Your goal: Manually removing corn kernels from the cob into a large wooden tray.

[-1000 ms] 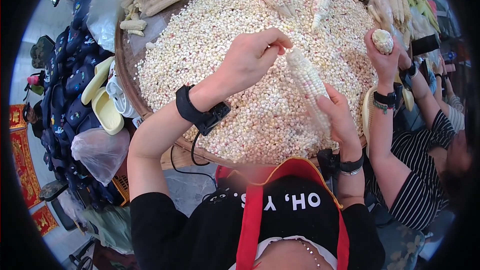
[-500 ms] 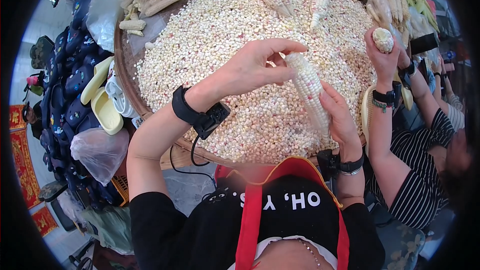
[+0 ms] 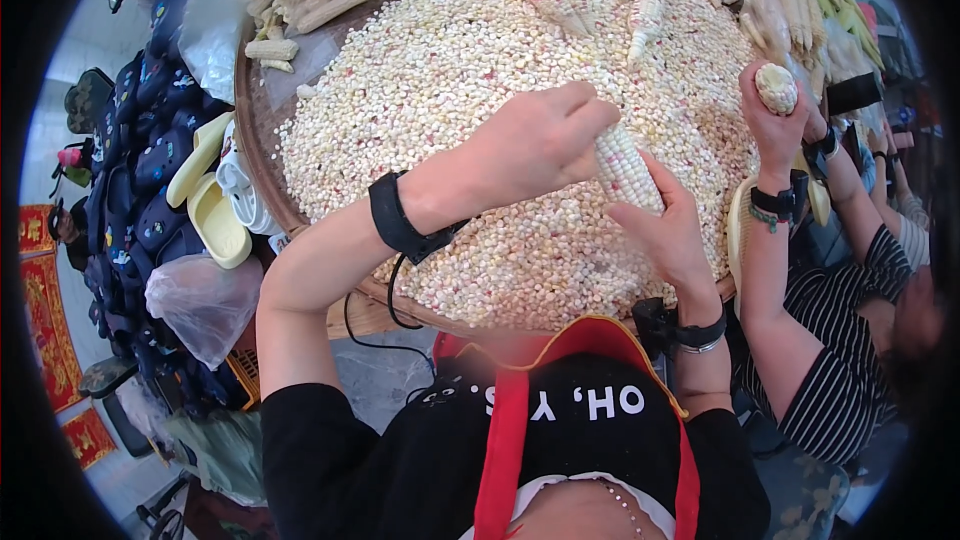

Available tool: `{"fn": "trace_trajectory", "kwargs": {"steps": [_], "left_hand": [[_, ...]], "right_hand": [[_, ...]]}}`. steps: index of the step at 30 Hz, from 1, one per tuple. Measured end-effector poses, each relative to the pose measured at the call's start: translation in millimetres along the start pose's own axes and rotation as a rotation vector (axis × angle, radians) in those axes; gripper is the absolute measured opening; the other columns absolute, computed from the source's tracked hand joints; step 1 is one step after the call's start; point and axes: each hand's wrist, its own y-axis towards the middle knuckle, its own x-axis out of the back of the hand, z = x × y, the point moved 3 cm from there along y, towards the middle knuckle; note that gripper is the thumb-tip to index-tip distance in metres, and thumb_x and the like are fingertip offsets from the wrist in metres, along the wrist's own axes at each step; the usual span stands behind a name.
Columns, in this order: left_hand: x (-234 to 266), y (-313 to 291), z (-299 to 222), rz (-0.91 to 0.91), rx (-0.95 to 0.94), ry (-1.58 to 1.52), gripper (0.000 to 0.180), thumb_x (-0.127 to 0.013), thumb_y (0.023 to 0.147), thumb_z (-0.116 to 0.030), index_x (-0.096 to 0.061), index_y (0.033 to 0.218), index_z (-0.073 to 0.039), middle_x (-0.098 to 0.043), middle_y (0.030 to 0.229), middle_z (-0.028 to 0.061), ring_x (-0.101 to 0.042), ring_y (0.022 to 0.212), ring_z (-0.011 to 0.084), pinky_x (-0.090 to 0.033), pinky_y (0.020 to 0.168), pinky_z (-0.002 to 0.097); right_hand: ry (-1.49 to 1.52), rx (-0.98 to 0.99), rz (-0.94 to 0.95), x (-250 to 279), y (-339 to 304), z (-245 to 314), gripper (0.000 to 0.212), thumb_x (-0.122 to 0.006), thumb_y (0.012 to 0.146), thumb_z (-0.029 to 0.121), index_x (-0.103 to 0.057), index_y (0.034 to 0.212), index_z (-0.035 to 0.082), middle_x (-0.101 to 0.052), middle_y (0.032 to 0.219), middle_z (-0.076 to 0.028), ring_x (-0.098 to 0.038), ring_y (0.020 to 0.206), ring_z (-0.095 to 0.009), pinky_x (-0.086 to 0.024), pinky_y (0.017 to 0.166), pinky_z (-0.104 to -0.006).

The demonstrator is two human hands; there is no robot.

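Gripping one corn cob (image 3: 628, 168) | left hand (image 3: 535, 143) fingers clamped | right hand (image 3: 668, 232) clamped | one tray (image 3: 262, 172)

Two hands, left (image 3: 535, 145) and right (image 3: 668, 235), on one cob (image 3: 628, 168), centre frame. One more cob (image 3: 776, 88) in a co-worker's hand (image 3: 770, 120), upper right. One tray (image 3: 262, 175) of loose kernels (image 3: 450, 70), uncountable. Two yellow slippers (image 3: 205, 190), left. One clear bag (image 3: 200, 302), lower left.
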Motion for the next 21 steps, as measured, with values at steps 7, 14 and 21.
{"fn": "trace_trajectory", "kwargs": {"steps": [7, 14, 21], "left_hand": [[13, 2, 17, -0.115, 0.049, -0.052, 0.018, -0.056, 0.077, -0.001, -0.060, 0.095, -0.004, -0.061, 0.088, 0.0106, -0.061, 0.075, 0.0230, -0.049, 0.064, 0.0281], [21, 0, 4, 0.119, 0.339, -0.431, 0.026, -0.062, 0.077, -0.006, -0.060, 0.104, -0.006, -0.061, 0.092, 0.0063, -0.058, 0.077, 0.0136, -0.049, 0.067, 0.0255], [10, 1, 4, 0.172, 0.286, -0.321, 0.025, -0.062, 0.072, -0.005, -0.058, 0.097, -0.005, -0.058, 0.087, 0.0074, -0.058, 0.074, 0.0166, -0.049, 0.063, 0.0269]], "right_hand": [[0.167, -0.113, 0.048, -1, -3, -4, 0.056, -0.067, 0.073, 0.005, -0.045, 0.123, -0.001, -0.058, 0.093, -0.003, -0.053, 0.077, -0.006, -0.044, 0.064, -0.0198], [0.050, -0.061, 0.046, 1, -3, 3, 0.056, -0.069, 0.072, 0.007, -0.046, 0.122, -0.001, -0.058, 0.095, -0.003, -0.053, 0.079, -0.007, -0.044, 0.066, -0.0201], [-0.062, 0.039, 0.032, 2, -2, -7, 0.058, -0.070, 0.071, 0.007, -0.046, 0.123, -0.002, -0.059, 0.097, -0.004, -0.054, 0.083, -0.007, -0.045, 0.071, -0.0211]]}}
